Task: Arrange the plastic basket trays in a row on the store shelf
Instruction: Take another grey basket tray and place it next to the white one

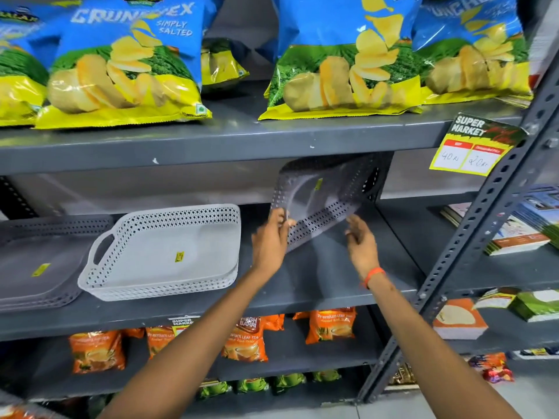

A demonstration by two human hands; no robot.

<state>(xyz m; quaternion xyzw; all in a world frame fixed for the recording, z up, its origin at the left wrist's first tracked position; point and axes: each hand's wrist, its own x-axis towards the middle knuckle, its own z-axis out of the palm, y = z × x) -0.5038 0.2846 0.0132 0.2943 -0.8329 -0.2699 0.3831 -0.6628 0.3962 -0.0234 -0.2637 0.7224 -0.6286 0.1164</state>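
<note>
A dark grey perforated basket tray (323, 195) is tilted up on the right part of the middle shelf (317, 285), its far end near the underside of the shelf above. My left hand (272, 237) grips its near left corner. Just off its near right edge, my right hand (361, 246) hovers with fingers apart; touch cannot be told. A white basket tray (169, 252) with a side handle lies flat in the shelf's middle. At the left end rests a grey basket tray (39, 261), partly cut off by the frame.
Blue and yellow chip bags (127, 62) fill the shelf above. Orange tea packets (245, 340) stand on the shelf below. A slotted grey upright (472, 225) slants at the right, with a price tag (472, 146) and stacked books (514, 231) beyond it.
</note>
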